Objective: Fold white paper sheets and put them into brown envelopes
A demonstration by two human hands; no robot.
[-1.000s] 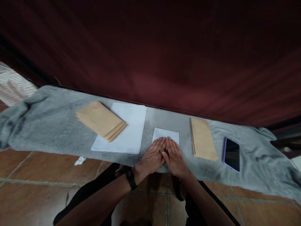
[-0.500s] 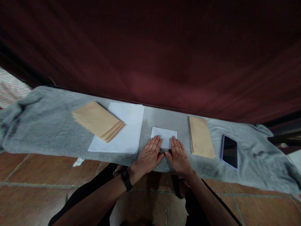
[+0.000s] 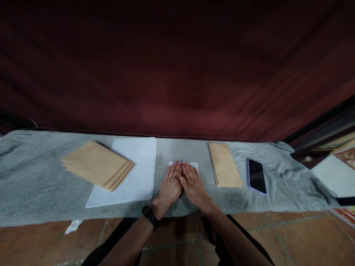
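Note:
A small folded white paper [image 3: 195, 164] lies on the grey cloth, mostly covered by my hands. My left hand [image 3: 171, 183] rests flat on its left part, fingers stretched out and pointing away from me. Beside it, my right hand [image 3: 193, 185] presses flat on the right part, its thumb touching the left hand. Only the far edge and corners of the paper show. To the left is a stack of white sheets [image 3: 138, 162], with a fanned pile of brown envelopes [image 3: 95, 162] lying partly over it. More brown envelopes [image 3: 225, 164] lie to the right.
A phone with a purple case [image 3: 256, 176] lies right of the envelopes. The grey cloth [image 3: 183, 148] covers a narrow bench against a dark red panel [image 3: 177, 74]. A crumpled white scrap [image 3: 73, 226] is on the tiled floor.
My hands have come together and slid farther over the folded paper, covering more of it. The view has shifted, so the bench sits lower and more to the left.

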